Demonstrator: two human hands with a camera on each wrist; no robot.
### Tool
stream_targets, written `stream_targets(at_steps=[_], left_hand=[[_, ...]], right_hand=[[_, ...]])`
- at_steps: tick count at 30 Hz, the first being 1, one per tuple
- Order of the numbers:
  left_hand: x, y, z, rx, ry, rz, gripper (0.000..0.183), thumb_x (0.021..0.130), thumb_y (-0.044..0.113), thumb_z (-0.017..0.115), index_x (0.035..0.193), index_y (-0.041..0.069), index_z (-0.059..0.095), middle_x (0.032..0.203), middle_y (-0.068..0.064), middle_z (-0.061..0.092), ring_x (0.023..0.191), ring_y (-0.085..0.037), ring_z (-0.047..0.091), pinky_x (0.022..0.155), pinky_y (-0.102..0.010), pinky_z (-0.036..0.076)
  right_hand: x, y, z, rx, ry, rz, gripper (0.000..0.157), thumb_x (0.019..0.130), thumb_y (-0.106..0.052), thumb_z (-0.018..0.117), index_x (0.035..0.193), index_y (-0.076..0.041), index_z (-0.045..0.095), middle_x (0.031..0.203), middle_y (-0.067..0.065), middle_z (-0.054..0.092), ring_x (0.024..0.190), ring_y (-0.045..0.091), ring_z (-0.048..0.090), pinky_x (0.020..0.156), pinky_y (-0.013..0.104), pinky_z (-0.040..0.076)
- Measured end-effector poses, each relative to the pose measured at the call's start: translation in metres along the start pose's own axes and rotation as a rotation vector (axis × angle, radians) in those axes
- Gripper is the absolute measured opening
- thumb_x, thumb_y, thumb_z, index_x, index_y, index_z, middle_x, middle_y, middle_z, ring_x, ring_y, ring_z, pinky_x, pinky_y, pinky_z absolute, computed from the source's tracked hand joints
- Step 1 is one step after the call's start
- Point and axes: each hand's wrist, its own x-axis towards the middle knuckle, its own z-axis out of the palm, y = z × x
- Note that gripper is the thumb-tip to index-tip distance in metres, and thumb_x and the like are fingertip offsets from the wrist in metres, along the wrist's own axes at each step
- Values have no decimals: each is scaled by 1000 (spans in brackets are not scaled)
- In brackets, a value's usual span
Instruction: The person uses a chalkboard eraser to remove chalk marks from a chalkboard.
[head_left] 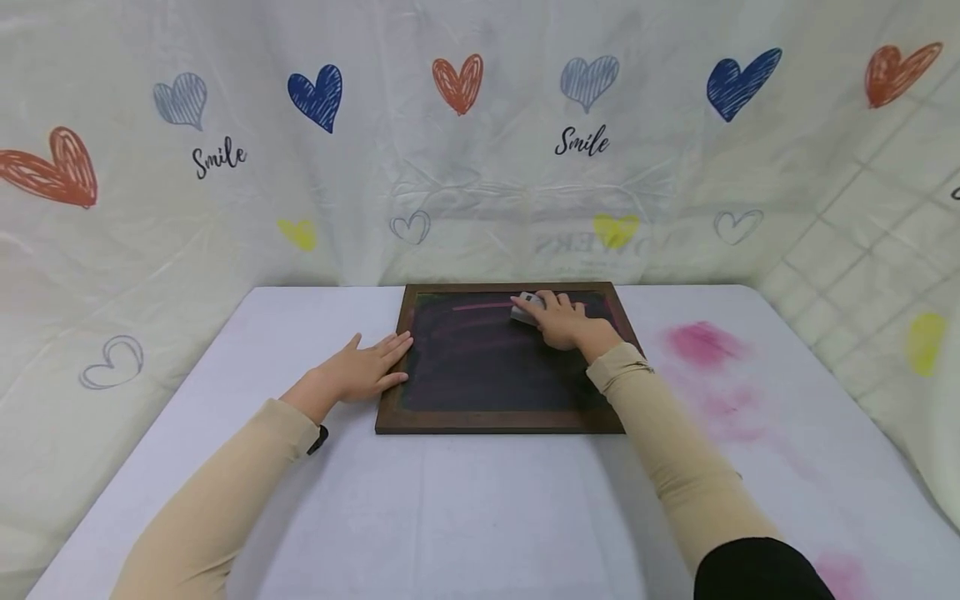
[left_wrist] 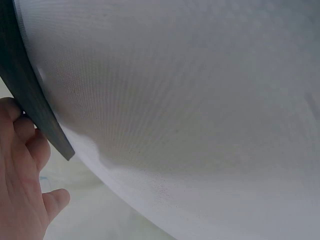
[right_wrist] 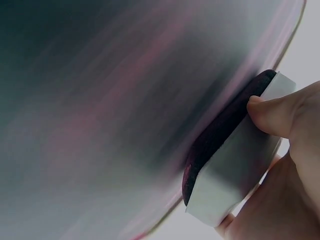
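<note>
A blackboard [head_left: 480, 375] in a brown wooden frame lies on the white table. Along its upper part runs a pink chalk line [head_left: 480, 307], with fainter pink smears below. My right hand [head_left: 564, 323] grips a grey eraser [head_left: 522, 314] against the board near its upper right. In the right wrist view, the eraser's dark felt [right_wrist: 220, 135] faces the board and the thumb presses its side. My left hand [head_left: 365, 367] rests at the board's left edge, fingers straight and touching the frame [left_wrist: 35, 95]; the thumb is spread apart.
Pink chalk stains [head_left: 705, 344] mark the white tablecloth [head_left: 510, 517] right of the board. Behind the table hangs a whitish curtain [head_left: 495, 167] printed with hearts. A black round shape [head_left: 761, 571] covers part of the right sleeve at the bottom.
</note>
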Motion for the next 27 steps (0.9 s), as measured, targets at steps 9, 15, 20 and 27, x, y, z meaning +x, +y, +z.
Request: stream_targets(at_steps=[9,15,20,27], left_hand=[[-1,0,-2,-6,-3,-3,71,111,46,37,165,6,13,171,-12,11,155,-28,18,118,-69,8],[-1,2,-4,-3,-3,6,71,111,46,37,165,6,13,171,-12,12,155,-28,19,117,-69,10],[-2,2,-5,-9,-4,-3,71,111,46,38,165,5,14,171,-13,13,155,-29,19,117,-69,10],[0,2,-2,-7,-6,1,72,111,47,37,165,6,13,171,-12,12,155,-28,18,118,-69,9]], right_hand=[[-28,43,-6,23,27,57,63,111,-11,43,166,-23,14,163,26,14,138,51,28,98,63,34],[-28,50,-1,29,56,40,64,109,-8,43,166,-20,16,162,29,15,136,53,27,97,65,32],[-22,32,-5,23,52,38,64,110,-9,43,166,-20,16,162,28,16,138,51,27,102,65,31],[1,-12,1,36,41,1,65,111,-13,44,167,-25,14,165,24,14,145,48,22,112,66,23]])
